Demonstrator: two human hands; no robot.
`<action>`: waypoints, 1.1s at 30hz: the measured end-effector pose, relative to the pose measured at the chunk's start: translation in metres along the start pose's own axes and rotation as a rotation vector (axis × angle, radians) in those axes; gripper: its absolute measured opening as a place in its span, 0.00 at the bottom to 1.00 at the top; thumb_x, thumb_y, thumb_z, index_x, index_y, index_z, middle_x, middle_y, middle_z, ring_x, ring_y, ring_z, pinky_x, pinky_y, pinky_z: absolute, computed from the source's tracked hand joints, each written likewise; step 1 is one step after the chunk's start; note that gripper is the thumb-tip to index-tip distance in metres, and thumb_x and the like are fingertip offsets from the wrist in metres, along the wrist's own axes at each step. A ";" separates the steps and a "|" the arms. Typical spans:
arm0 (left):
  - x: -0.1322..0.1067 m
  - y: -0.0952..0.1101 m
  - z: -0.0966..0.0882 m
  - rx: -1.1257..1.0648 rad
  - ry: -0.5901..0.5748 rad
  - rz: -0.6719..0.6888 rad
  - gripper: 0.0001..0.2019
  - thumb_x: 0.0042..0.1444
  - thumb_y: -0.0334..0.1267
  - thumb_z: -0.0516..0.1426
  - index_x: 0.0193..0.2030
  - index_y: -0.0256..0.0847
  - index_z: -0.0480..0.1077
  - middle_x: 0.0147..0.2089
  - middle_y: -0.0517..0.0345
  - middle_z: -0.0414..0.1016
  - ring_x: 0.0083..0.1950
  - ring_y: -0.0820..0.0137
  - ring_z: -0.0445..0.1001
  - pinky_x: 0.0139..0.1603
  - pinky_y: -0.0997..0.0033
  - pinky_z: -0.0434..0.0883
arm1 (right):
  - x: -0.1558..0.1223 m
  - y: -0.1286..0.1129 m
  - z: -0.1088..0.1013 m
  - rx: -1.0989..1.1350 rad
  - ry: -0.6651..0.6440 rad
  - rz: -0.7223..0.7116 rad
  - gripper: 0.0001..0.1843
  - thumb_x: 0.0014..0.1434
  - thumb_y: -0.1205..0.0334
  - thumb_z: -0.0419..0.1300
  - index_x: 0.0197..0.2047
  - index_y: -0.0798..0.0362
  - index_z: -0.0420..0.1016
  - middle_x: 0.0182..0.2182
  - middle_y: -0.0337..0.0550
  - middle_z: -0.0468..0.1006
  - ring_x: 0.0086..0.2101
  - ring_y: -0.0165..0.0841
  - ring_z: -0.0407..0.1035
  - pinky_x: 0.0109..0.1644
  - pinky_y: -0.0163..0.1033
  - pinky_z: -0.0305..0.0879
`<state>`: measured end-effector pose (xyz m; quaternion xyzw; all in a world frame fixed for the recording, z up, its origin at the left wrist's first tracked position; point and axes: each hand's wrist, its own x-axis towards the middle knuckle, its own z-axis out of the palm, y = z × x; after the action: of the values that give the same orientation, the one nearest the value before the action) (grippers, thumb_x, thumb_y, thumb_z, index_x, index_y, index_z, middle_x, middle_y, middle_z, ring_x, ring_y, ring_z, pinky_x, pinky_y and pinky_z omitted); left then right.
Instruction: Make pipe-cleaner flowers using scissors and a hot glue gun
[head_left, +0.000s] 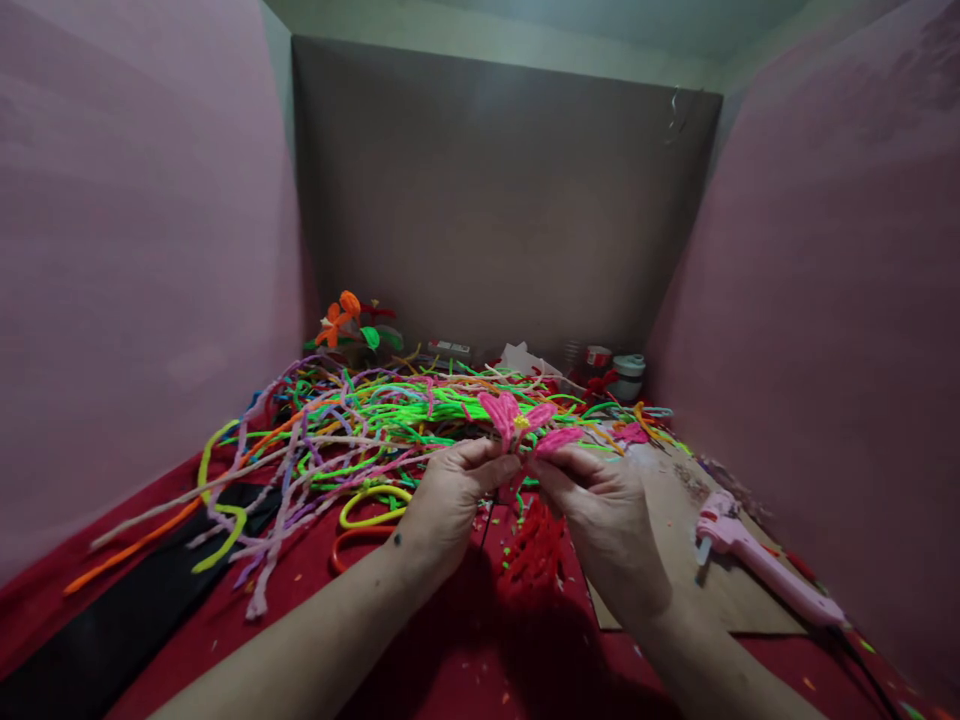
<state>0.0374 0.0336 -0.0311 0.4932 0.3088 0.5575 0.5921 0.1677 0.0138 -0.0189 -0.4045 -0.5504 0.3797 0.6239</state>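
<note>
Both my hands hold a pink pipe-cleaner flower (523, 417) above the red cloth. My left hand (448, 500) pinches it just below the petals, fingers closed. My right hand (600, 505) grips a petal on the right side, fingers closed too. A thin dark stem (486, 520) hangs down between my hands. A bunch of red pipe cleaners (534, 552) lies right under them.
A big heap of coloured pipe cleaners (352, 420) covers the middle left. An orange pipe-cleaner flower (341, 318) stands at the back. A pink glue gun (757, 560) lies on a cardboard sheet (679, 500) to the right. Small jars (626, 375) stand at the back right. Pink walls close in both sides.
</note>
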 end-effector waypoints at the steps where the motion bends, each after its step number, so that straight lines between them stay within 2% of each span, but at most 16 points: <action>1: 0.000 -0.001 0.000 0.019 -0.011 0.004 0.05 0.46 0.36 0.62 0.28 0.35 0.75 0.27 0.59 0.72 0.30 0.74 0.66 0.37 0.73 0.63 | 0.001 0.002 0.001 0.006 0.000 0.009 0.05 0.44 0.61 0.65 0.24 0.54 0.77 0.21 0.37 0.71 0.24 0.28 0.60 0.27 0.34 0.60; 6: -0.002 0.000 -0.001 0.067 -0.048 0.048 0.06 0.46 0.36 0.61 0.25 0.36 0.74 0.25 0.60 0.69 0.30 0.73 0.65 0.37 0.73 0.61 | 0.003 0.004 0.002 0.057 -0.001 0.028 0.04 0.43 0.62 0.66 0.25 0.54 0.78 0.22 0.38 0.74 0.25 0.28 0.63 0.30 0.34 0.61; 10: -0.002 0.003 0.000 0.081 -0.031 0.019 0.06 0.45 0.37 0.62 0.24 0.36 0.74 0.26 0.59 0.70 0.30 0.73 0.64 0.36 0.73 0.61 | 0.004 0.000 0.003 0.098 -0.011 0.049 0.04 0.43 0.62 0.66 0.24 0.54 0.78 0.22 0.37 0.74 0.24 0.28 0.62 0.31 0.35 0.61; 17: -0.003 0.002 0.001 0.044 -0.041 0.032 0.04 0.45 0.35 0.62 0.29 0.37 0.77 0.29 0.57 0.74 0.33 0.71 0.68 0.39 0.73 0.64 | 0.003 -0.003 0.003 0.055 0.004 0.036 0.04 0.42 0.62 0.65 0.24 0.53 0.79 0.23 0.39 0.76 0.27 0.31 0.66 0.34 0.37 0.64; 20: -0.003 0.004 0.002 0.022 -0.044 0.023 0.02 0.44 0.33 0.62 0.24 0.38 0.76 0.25 0.59 0.73 0.29 0.73 0.68 0.36 0.74 0.64 | 0.003 -0.002 0.003 0.048 0.008 0.020 0.04 0.43 0.62 0.65 0.25 0.53 0.79 0.24 0.40 0.77 0.27 0.32 0.66 0.35 0.38 0.64; 24: -0.004 0.007 0.004 0.018 -0.040 0.027 0.01 0.43 0.31 0.62 0.25 0.38 0.77 0.24 0.61 0.73 0.27 0.75 0.66 0.32 0.76 0.63 | 0.002 -0.001 0.003 0.040 -0.010 0.006 0.03 0.43 0.63 0.65 0.23 0.53 0.78 0.23 0.39 0.76 0.27 0.31 0.65 0.34 0.37 0.64; 33: -0.007 0.009 0.005 -0.011 -0.051 -0.004 0.02 0.42 0.28 0.62 0.23 0.36 0.76 0.22 0.62 0.70 0.25 0.78 0.62 0.30 0.78 0.62 | 0.005 0.005 0.000 0.251 -0.043 0.056 0.05 0.39 0.65 0.69 0.22 0.52 0.77 0.24 0.37 0.74 0.28 0.29 0.64 0.34 0.35 0.62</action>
<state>0.0379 0.0245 -0.0226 0.5035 0.2915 0.5454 0.6034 0.1677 0.0203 -0.0211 -0.3302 -0.5006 0.4713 0.6467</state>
